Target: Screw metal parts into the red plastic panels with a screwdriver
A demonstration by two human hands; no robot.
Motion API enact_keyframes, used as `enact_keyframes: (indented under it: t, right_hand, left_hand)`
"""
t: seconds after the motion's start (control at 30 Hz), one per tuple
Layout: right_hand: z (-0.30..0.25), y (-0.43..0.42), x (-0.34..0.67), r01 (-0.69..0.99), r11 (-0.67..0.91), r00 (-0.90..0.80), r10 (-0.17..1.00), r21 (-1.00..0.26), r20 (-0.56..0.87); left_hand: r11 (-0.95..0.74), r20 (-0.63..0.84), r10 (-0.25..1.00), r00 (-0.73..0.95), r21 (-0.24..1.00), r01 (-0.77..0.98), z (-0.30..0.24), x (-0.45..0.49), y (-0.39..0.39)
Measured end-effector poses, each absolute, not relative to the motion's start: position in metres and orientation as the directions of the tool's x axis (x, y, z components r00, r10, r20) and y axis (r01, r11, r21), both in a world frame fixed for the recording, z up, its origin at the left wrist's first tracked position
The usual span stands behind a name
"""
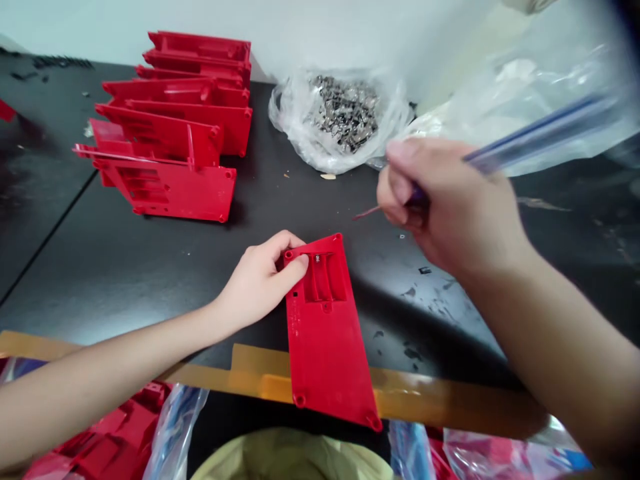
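A flat red plastic panel point(327, 333) with a recessed slot near its far end lies on the black table point(125, 267), its near end overhanging the edge. My left hand point(260, 280) holds the panel's far left corner, fingers curled over it. My right hand point(450, 207) hovers above and right of the panel, pinched around a blue-handled screwdriver point(530, 137) whose thin tip point(367, 213) points left, above the table.
A stack of the same red panels point(175, 127) stands at the back left. A clear bag of small metal parts point(345, 113) lies behind. More plastic bags point(540, 87) are at the right. Bags with red parts point(115, 433) sit below the table's orange edge point(450, 400).
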State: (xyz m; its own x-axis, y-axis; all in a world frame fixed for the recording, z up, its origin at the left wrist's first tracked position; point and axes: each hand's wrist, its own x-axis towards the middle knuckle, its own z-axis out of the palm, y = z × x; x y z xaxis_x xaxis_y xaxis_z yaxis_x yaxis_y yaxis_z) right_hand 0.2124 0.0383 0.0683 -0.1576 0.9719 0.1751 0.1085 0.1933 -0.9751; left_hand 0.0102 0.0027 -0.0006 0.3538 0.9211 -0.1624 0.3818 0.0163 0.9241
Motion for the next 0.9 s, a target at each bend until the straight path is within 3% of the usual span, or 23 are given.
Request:
enact_keyframes:
  t: [0.17,0.3,0.37,0.5,0.67,0.77,0.9]
  right_hand:
    - [0.056,0.005,0.244,0.271,-0.086,-0.184,0.973,-0.959,-0.139]
    - [0.042,-0.014,0.257,0.245,-0.377,-0.23,0.872,-0.893,-0.431]
    - [0.037,-0.02,0.256,0.24,-0.442,-0.24,0.836,-0.864,-0.494]
    - [0.039,-0.033,0.248,0.183,-0.407,-0.295,0.846,-0.895,-0.444]
    - [0.065,-0.051,0.235,0.065,-0.282,-0.352,0.891,-0.957,-0.287]
    - [0.08,-0.065,0.226,-0.025,-0.161,-0.345,0.928,-0.987,-0.143]
    - [0.091,-0.088,0.22,-0.014,0.048,-0.275,0.96,-0.999,0.05]
  left_hand:
    - [-0.061,-0.137,0.928,0.346,0.862,0.504,0.006,0.009,0.006]
    - [0.026,-0.182,0.901,0.393,0.928,0.372,0.012,0.008,0.01]
    - [0.056,-0.189,0.892,0.41,0.947,0.315,0.018,0.009,0.009]
    - [-0.02,-0.117,0.89,0.441,0.956,0.294,0.041,0.013,-0.001]
    - [-0.279,0.06,0.869,0.491,0.879,0.387,0.079,0.018,-0.024]
    - [-0.555,0.299,0.815,0.497,0.65,0.519,0.095,0.02,-0.04]
    - [-0.791,0.664,0.533,0.524,0.172,0.587,0.101,0.02,-0.056]
